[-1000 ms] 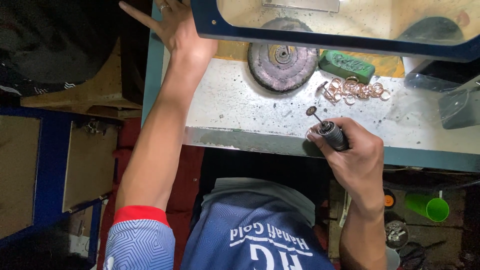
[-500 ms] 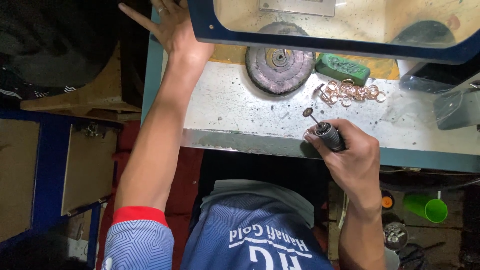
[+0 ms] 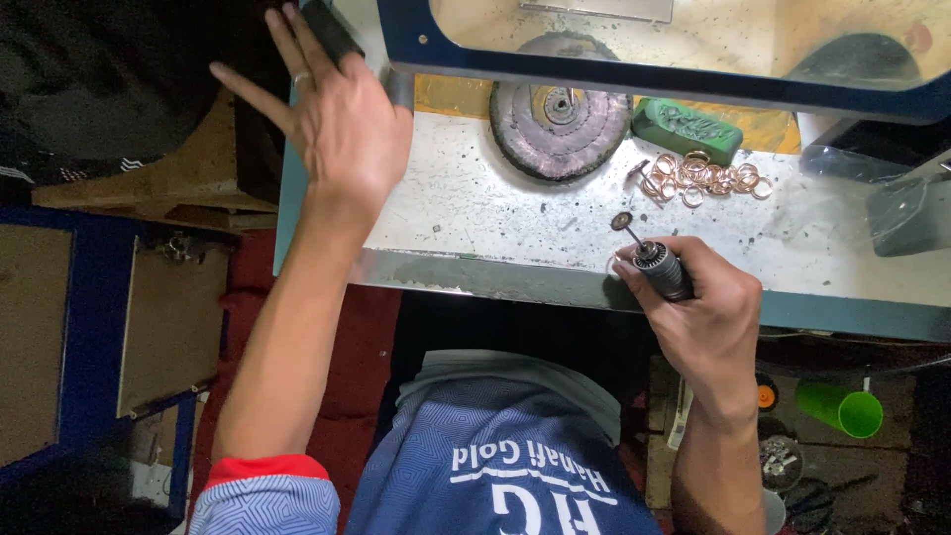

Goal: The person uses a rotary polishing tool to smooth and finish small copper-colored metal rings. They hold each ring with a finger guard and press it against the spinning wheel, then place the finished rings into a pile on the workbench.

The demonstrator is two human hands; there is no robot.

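Rotary handpiece (image 3: 662,269): clasped in the right hand (image 3: 708,317) at about 4 o'clock of the metal bench (image 3: 475,213) — its tip points toward 11 o'clock.
Appearance: dark ribbed barrel, thin shaft, small round disc (image 3: 621,221) at the end.
Left hand (image 3: 332,114): open with fingers spread, holding nothing, at the bench's 10 o'clock corner — well apart from the handpiece.
Buffing wheel (image 3: 560,119): lies flat at 12 o'clock.
Green compound bar (image 3: 688,129): just right of the wheel.
Copper-coloured rings (image 3: 703,176): heaped at 1 o'clock of the disc.
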